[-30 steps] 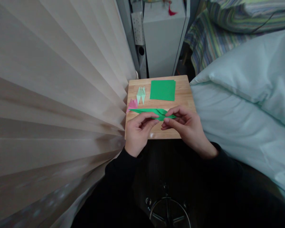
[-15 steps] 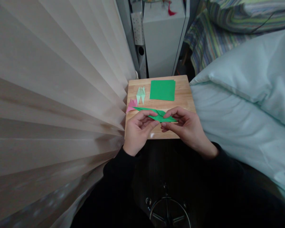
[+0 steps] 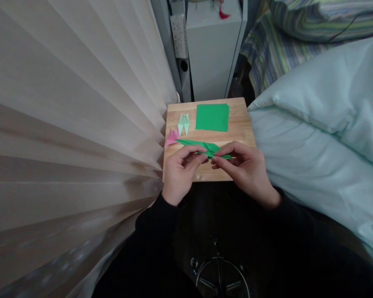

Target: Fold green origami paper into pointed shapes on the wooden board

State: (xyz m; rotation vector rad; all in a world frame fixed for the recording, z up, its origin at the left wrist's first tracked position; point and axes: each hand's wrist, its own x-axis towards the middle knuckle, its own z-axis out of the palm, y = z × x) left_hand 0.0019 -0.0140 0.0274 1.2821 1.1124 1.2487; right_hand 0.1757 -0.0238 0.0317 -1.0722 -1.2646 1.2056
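A long, narrow piece of folded green paper [image 3: 211,147] is held between both hands over the front part of the small wooden table [image 3: 239,128]. My left hand [image 3: 182,170] pinches its near edge between thumb and fingers, left of the middle. On the other side, my right hand [image 3: 244,165] grips it the same way, close to the left fingertips. One pointed end of the paper reaches out to the left. Pale green folded paper shapes [image 3: 183,123] and a pink folded paper piece [image 3: 171,137] lie at the table's left.
A stack of green square paper [image 3: 211,117] lies at the back of the table. A pleated curtain [image 3: 112,124] hangs along the left side, and pale blue bedding [image 3: 311,120] borders the right. Behind stands a white cabinet [image 3: 211,58].
Both thumbs have risen slightly toward the index fingers, and my right thumb now presses on the paper's near edge. Less of the green paper shows between the hands.
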